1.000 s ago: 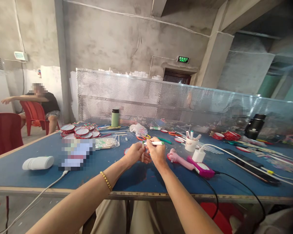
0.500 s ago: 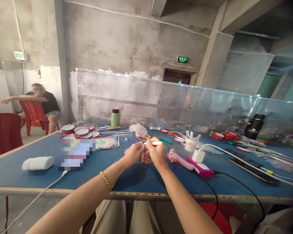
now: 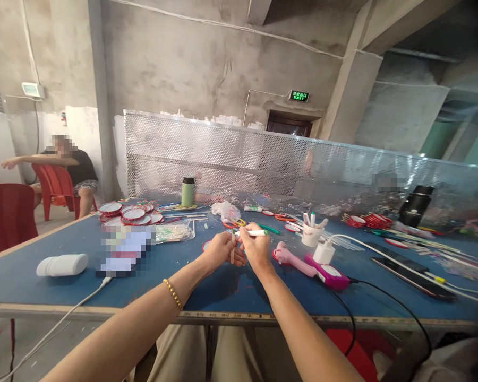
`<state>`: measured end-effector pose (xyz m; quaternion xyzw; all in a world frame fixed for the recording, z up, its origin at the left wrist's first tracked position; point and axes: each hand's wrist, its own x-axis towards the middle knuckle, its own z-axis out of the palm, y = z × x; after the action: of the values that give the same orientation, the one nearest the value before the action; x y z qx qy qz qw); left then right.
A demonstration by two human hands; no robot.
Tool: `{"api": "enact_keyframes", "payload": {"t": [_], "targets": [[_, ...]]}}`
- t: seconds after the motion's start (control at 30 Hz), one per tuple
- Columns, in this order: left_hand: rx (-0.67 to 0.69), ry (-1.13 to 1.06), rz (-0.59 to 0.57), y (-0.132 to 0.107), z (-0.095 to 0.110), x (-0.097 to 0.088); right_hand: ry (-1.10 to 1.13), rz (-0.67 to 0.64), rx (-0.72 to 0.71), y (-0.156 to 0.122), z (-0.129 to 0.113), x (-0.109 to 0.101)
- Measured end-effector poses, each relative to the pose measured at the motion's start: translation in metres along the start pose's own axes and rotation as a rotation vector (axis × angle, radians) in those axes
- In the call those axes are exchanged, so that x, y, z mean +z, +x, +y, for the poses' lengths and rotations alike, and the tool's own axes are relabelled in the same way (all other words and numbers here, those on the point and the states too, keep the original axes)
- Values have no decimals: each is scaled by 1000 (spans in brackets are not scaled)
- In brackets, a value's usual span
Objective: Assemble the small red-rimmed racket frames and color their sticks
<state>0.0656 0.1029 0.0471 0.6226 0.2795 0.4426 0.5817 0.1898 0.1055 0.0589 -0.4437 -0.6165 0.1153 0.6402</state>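
Note:
My left hand (image 3: 220,251) is closed around a thin wooden stick (image 3: 233,253) held upright over the blue table (image 3: 43,289). My right hand (image 3: 255,247) grips a white marker with a green cap (image 3: 255,233), its tip against the top of the stick. The two hands touch each other at the middle of the table. A gold bead bracelet (image 3: 172,294) sits on my left wrist.
A pink glue gun (image 3: 308,266) with a black cord and a white charger (image 3: 324,253) lie right of my hands. A cup of markers (image 3: 311,232), red round lids (image 3: 133,214), a green bottle (image 3: 187,192), a phone (image 3: 412,277) and a white case (image 3: 62,265) lie around. A person sits far left.

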Motion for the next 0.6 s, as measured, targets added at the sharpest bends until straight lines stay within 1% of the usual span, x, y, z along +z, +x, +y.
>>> {"api": "enact_keyframes", "payload": {"t": [0.1,0.27,0.43,0.6], "targets": [[-6,-5,1,1,0,0,12,17,12,0,0,0],[-5,-14,9,0,-1,0,-22,8,-16,0,1,0],[-6,-3,8,0,0,0,0,22,-1,0,1,0],[-5,-5,6,0,-1,0,-33,8,-14,0,1,1]]}}
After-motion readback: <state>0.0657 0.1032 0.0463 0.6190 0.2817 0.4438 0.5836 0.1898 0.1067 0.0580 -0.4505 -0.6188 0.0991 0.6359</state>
